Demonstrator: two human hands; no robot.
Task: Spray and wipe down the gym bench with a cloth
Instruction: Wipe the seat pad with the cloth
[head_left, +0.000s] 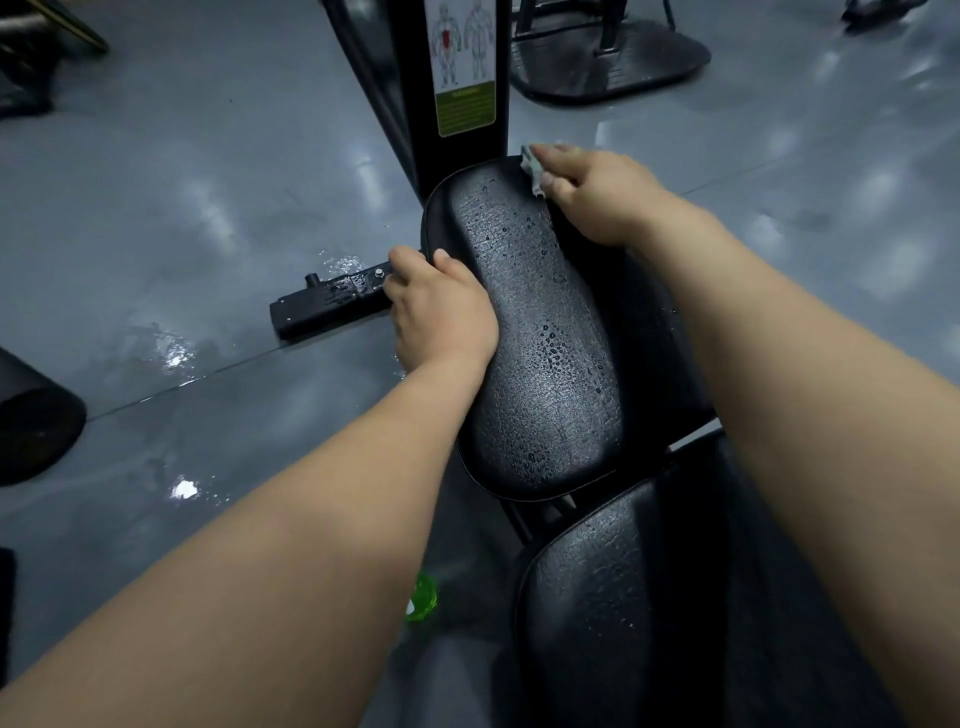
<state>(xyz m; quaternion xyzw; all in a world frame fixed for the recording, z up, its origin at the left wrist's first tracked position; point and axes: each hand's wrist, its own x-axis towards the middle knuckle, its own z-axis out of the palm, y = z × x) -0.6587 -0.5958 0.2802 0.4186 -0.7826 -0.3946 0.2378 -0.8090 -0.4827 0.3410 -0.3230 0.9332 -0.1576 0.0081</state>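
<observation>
A person's right hand (597, 192) is bunching a pale cloth (531, 169) between close-set fingers and thumb and pressing it on the far right corner of the black bench pad (540, 338), at 12 o'clock. The left hand (441, 306) is gripping the pad's left edge at 10 o'clock, thumb lying on top and fingers curling over the rim. Droplets are beading along the pad's middle, which is lying uncovered between the two hands. A second pad (613, 597) is sitting just behind it at 5 o'clock, a narrow gap separating them. The upright post (462, 67) carrying a muscle chart is rising right against the pad's far end, closing off that side. A black floor bar (327, 301) is jutting left at 9 o'clock onto wet grey floor (208, 182). A green object (422, 597), mostly hidden by the left forearm, is lying on the floor at 6 o'clock. Another machine's base plate (613, 62) is standing well apart at 1 o'clock.
</observation>
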